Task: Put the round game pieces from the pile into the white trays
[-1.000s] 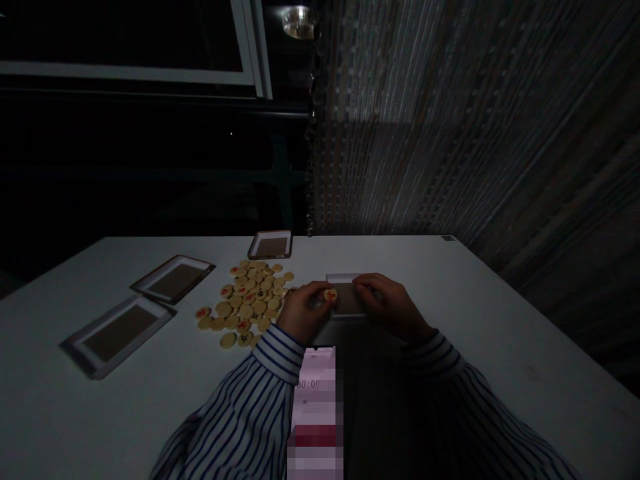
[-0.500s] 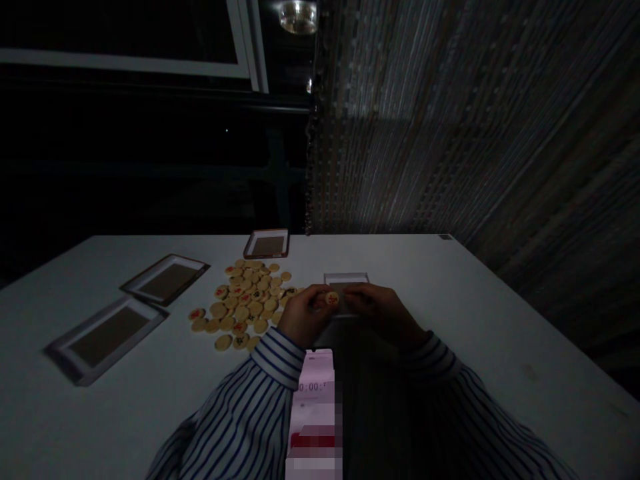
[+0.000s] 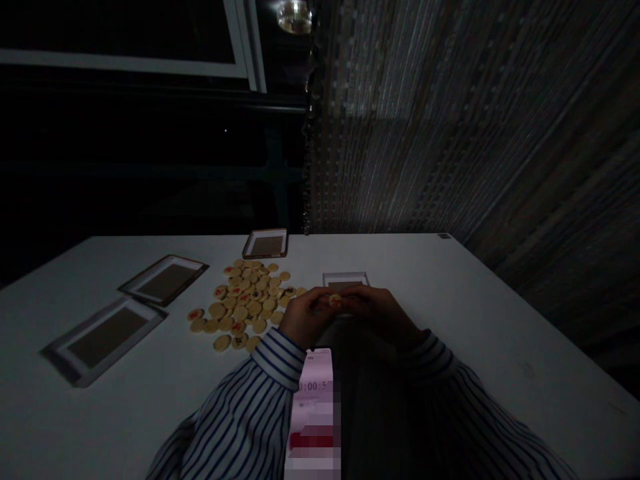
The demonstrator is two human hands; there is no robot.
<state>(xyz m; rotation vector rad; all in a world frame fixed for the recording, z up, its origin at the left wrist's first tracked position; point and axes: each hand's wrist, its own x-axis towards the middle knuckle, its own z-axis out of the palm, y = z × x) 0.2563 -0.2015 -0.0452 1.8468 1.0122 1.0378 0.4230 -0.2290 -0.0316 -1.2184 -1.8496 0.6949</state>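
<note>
My left hand is closed, pinching a round xiangqi piece whose face bears a red character. From the other side my right hand meets the same piece, its fingers bent together at the piece's edge. Both hands are over the near part of a shallow white-rimmed box, covering much of it. To the left lies a loose heap of xiangqi pieces, some showing red or dark characters and others plain sides.
Shallow boxes lie farther left: one with a pale rim, one with a dark rim, and another near the back edge. A lit phone lies below my hands on the white table. A string curtain hangs behind.
My right hand has moved left, so its fingers now touch the piece in my left hand. The piece has shifted slightly right. The heap and boxes look unchanged.
</note>
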